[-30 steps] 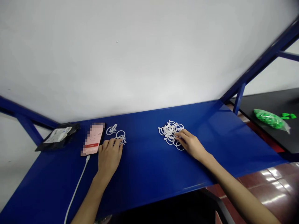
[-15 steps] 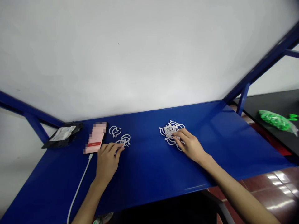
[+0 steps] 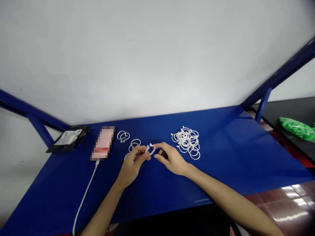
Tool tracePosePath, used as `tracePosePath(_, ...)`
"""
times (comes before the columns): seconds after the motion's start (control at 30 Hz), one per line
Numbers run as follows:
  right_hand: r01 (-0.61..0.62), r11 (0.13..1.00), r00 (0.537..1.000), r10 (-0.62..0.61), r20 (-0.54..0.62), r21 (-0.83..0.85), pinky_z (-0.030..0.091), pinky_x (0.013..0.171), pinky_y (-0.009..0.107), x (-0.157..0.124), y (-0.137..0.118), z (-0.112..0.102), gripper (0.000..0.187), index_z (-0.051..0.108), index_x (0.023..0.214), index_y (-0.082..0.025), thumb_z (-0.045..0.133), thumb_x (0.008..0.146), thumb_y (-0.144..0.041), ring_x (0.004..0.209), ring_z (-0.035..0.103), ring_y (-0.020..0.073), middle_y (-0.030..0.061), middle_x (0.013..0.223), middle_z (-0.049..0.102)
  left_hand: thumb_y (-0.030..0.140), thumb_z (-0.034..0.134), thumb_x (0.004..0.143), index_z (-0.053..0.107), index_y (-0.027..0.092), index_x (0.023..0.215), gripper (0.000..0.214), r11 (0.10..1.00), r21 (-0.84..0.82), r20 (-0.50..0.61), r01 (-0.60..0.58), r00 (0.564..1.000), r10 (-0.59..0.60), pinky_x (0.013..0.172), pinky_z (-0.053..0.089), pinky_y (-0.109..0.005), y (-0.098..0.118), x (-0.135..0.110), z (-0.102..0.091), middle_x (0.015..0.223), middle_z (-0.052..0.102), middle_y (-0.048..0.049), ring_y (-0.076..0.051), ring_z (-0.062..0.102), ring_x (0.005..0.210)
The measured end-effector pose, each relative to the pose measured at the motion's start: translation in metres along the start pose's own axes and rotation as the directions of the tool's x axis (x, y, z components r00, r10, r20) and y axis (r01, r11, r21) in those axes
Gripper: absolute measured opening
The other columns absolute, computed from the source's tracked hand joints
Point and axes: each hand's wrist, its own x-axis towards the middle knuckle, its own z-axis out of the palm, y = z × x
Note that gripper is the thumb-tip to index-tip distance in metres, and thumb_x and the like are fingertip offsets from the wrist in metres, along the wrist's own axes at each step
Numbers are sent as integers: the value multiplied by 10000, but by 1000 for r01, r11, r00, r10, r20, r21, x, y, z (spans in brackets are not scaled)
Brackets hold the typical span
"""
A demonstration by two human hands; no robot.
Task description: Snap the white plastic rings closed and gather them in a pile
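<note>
A white plastic ring (image 3: 151, 149) is held just above the blue table (image 3: 221, 164), between my two hands. My left hand (image 3: 133, 164) pinches its left side and my right hand (image 3: 171, 159) pinches its right side. A pile of several white rings (image 3: 187, 141) lies to the right of my right hand. Two more white rings (image 3: 123, 135) (image 3: 135, 143) lie flat to the left, beyond my left hand.
A pink phone (image 3: 103, 147) with a white cable (image 3: 83, 200) lies at the left. A black packet (image 3: 68, 139) sits at the far left. A green bag (image 3: 296, 127) rests on a black table at the right. White wall behind, blue frame bars at both sides.
My right hand left the pile with a ring and moved left. My left hand came away from the small group of rings and moved right; both hands now meet on one ring.
</note>
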Motion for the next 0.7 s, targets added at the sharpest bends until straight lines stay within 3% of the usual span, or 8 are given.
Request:
tracePosePath(0.1, -136, 980, 983, 152, -99, 146, 551, 676, 281, -1, 7, 0, 203, 585, 1094, -197, 540, 997, -370, 690, 650, 138, -2, 767, 661, 384, 572, 961, 572, 194, 1091, 230, 960, -267, 190, 78, 981, -27, 875, 558, -383, -7, 13, 18, 956, 702, -41, -193, 714, 867)
tracePosePath(0.2, -127, 971, 976, 158, -147, 203, 544, 666, 278, -3, 10, -3, 213, 570, 1087, -202, 532, 999, -392, 671, 657, 134, -1, 768, 683, 377, 590, 955, 575, 189, 1090, 232, 917, -373, 252, 142, 967, -47, 897, 547, -398, -15, 19, 29, 968, 707, -50, -195, 708, 884)
tracePosePath(0.3, -86, 984, 986, 106, -129, 156, 524, 650, 262, -6, 7, -4, 214, 561, 1157, -208, 522, 1007, -356, 648, 651, 126, -8, 762, 696, 388, 601, 952, 593, 193, 1062, 224, 911, -385, 191, 150, 978, -80, 850, 538, -352, -20, 18, 28, 872, 714, -27, -172, 700, 815)
tracePosePath(0.43, -94, 988, 995, 97, -26, 123, 506, 620, 234, -9, 0, -2, 172, 624, 1039, -206, 502, 1019, -326, 650, 657, 116, -3, 784, 705, 390, 639, 923, 625, 202, 1104, 262, 934, -330, 169, 140, 982, -87, 771, 521, -300, -20, 14, 20, 758, 713, -7, -159, 683, 747)
tracePosePath(0.53, -77, 993, 997, 77, -1, 89, 512, 645, 245, -11, -2, 0, 190, 643, 993, -208, 491, 1025, -316, 679, 651, 121, 5, 807, 691, 403, 660, 894, 666, 190, 974, 228, 949, -277, 160, 148, 981, -107, 697, 514, -282, -15, 13, 18, 698, 685, -1, -151, 656, 674)
tracePosePath(0.63, -10, 1000, 997, 11, -71, 6, 535, 737, 292, -13, -3, 2, 202, 614, 1140, -217, 513, 1013, -338, 796, 650, 143, 57, 1003, 667, 413, 694, 857, 654, 183, 864, 234, 968, -215, 75, 127, 991, -114, 640, 490, -260, -12, 15, 19, 689, 651, 5, -138, 620, 641)
tracePosePath(0.7, 66, 997, 995, -68, -70, -26, 549, 759, 321, -15, -2, 2, 335, 557, 1241, -217, 606, 961, -395, 854, 647, 168, 89, 1103, 640, 425, 707, 842, 631, 182, 828, 255, 977, -185, 29, 104, 995, -100, 624, 472, -250, -11, 16, 21, 698, 636, 8, -129, 596, 632)
